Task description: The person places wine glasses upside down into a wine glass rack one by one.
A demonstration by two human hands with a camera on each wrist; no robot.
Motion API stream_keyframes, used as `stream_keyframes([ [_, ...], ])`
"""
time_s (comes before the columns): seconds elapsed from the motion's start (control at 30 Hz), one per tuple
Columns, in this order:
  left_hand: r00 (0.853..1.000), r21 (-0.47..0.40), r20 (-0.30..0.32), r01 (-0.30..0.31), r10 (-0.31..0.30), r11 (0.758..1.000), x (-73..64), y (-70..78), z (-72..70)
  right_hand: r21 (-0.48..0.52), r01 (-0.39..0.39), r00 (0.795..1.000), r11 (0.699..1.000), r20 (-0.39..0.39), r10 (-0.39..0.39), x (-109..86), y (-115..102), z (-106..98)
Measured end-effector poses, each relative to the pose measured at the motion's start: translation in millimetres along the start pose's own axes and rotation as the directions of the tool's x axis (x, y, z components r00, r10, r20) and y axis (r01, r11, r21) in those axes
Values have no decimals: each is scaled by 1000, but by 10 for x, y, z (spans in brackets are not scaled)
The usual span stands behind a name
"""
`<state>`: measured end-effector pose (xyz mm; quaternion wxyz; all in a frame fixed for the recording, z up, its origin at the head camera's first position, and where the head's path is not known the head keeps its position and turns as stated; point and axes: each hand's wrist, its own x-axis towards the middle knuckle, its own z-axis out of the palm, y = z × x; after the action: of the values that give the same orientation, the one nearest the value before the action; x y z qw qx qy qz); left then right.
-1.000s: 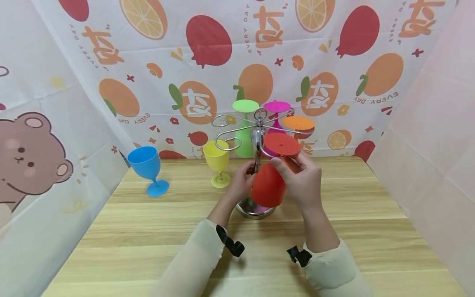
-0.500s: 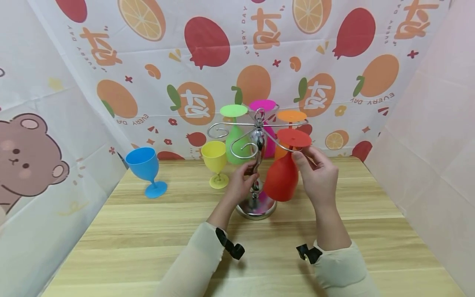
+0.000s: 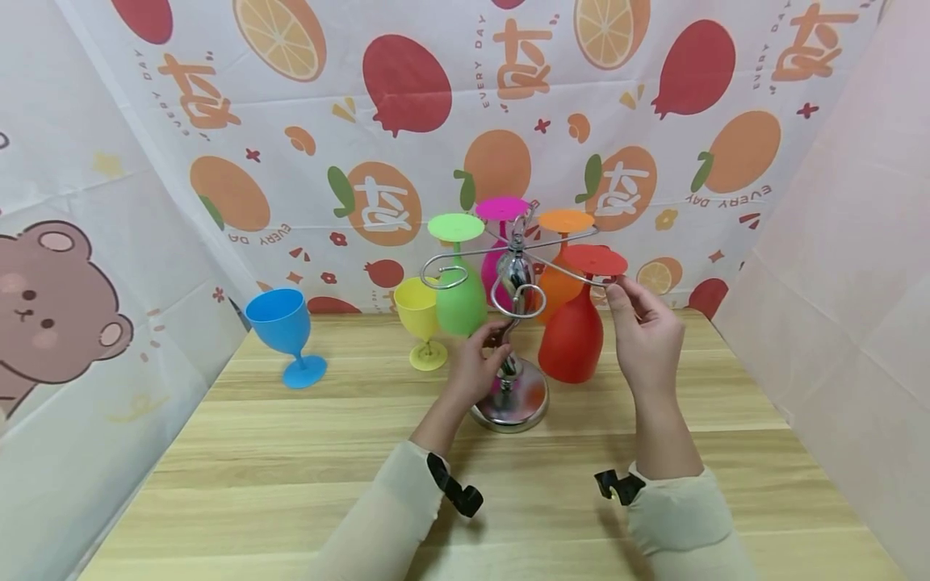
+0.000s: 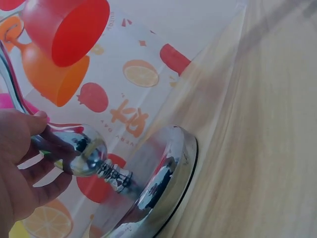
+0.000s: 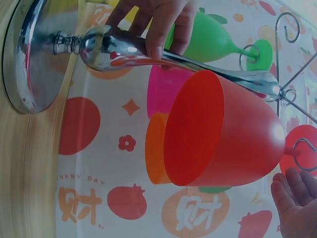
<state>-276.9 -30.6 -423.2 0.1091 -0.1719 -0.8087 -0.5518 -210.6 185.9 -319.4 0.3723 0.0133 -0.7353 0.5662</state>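
A chrome goblet rack point(image 3: 517, 266) with curled wire arms stands on a round base. My left hand point(image 3: 475, 367) grips its post, with fingers wrapped round the metal in the left wrist view. A red goblet point(image 3: 571, 335) hangs upside down from the right front arm. At that arm's outer end, beside the goblet's foot, my right hand point(image 3: 650, 339) pinches the wire with thumb and forefinger. Orange point(image 3: 558, 286), pink point(image 3: 497, 270) and green point(image 3: 461, 298) goblets also hang inverted. Two front arms, ending in loops, carry none.
Upright on the wooden table point(image 3: 349, 476) stand a yellow goblet point(image 3: 417, 311), partly behind the green one, and a blue goblet point(image 3: 279, 323) farther left. A fruit-print cloth point(image 3: 429, 169) hangs behind the table, with pale cloths at both sides.
The rack's arms have turned, carrying the red goblet right and the pink and green ones left. My right hand has moved right alongside the red goblet. My left hand stays on the post.
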Motion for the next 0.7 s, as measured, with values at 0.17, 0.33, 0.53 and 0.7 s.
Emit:
stream_keyframes([
  [0.17, 1000, 30, -17, 16, -15, 999, -37, 2, 24, 13, 5, 1000, 1000, -14, -5, 42, 21, -26],
  [0.33, 999, 55, -31, 39, -37, 998, -80, 29, 39, 34, 13, 1000, 999, -22, -12, 102, 50, -36],
  [0.53, 997, 21, -20, 68, -68, 997, -123, 8, 81, 29, -12, 1000, 1000, -23, 13, 123, 87, -48],
  [0.7, 998, 7, -43, 40, -40, 999, -118, 1, 104, 31, -12, 1000, 999, -17, 13, 119, 105, -35],
])
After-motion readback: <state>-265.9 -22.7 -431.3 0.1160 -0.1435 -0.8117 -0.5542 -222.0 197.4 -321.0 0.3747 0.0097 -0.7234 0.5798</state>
